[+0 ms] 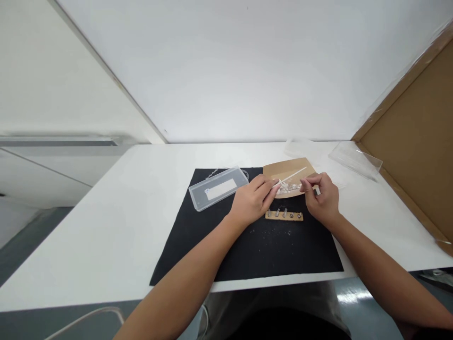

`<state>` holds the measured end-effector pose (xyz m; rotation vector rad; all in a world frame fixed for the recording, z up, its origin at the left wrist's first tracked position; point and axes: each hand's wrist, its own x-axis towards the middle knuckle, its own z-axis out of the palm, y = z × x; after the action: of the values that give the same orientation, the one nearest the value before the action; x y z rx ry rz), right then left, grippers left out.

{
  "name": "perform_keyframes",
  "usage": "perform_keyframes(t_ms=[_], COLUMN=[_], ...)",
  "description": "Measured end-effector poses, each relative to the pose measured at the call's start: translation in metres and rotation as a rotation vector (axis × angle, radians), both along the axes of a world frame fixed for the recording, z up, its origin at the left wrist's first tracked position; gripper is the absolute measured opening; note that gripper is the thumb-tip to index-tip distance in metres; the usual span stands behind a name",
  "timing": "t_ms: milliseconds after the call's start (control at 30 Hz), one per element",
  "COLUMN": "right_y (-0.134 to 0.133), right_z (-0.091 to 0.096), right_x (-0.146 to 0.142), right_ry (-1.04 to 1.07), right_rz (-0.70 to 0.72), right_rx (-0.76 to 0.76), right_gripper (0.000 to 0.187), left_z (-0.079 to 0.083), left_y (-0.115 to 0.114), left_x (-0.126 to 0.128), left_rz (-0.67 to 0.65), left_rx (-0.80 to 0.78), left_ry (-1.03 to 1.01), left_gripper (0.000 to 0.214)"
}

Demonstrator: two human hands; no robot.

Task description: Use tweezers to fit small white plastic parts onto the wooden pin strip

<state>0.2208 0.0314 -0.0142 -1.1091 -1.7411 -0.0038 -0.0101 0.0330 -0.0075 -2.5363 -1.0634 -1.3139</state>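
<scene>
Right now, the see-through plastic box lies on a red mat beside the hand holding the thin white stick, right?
No, the colour is wrong. In the head view, the clear rectangular plastic box lies on a black fabric mat, not a red one, beside the left hand holding the thin white stick.

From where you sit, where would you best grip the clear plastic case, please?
Likely from above, pinching the clear plastic case across its narrow width near its left end: it lies flat, and the left hand crowds its right end.
</scene>
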Motion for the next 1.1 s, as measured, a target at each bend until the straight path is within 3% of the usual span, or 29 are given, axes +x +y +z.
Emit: perform_keyframes(t_ms=[133, 500, 633, 800, 967, 1100], right_y=[-0.002, 0.000, -0.002, 0.002, 0.005, 0.006], right_z=[-0.003, -0.005, -0.004, 0.002, 0.004, 0.007], right_x=[-0.005, -0.016, -0.022, -0.019, -0.018, -0.020], right_ry=[-0.030, -0.122, -0.208, -0.119, -0.163, -0.107], right_rz=[0.046, -0.085, -0.036, -0.143, -0.061, -0.125], right_rx=[0.028, 0.102, 0.102, 0.099, 0.046, 0.050], right_gripper=[0.012, 0.013, 0.019, 0.017, 0.023, 0.021], left_z=[0.000, 0.000, 0.002, 0.006, 0.006, 0.006], left_y=[0.000, -0.004, -0.005, -0.009, -0.010, -0.009], left_x=[0.003, 0.012, 0.015, 0.019, 0.022, 0.023], left_rz=[-0.043, -0.190, -0.202, -0.188, -0.164, -0.154], left_rx=[-0.032, -0.218, -0.204, -0.179, -0.200, -0.206], left_ry=[-0.002, -0.094, -0.136, -0.181, -0.208, -0.239], left_gripper=[0.021, 0.026, 0.024, 0.023, 0.031, 0.033])
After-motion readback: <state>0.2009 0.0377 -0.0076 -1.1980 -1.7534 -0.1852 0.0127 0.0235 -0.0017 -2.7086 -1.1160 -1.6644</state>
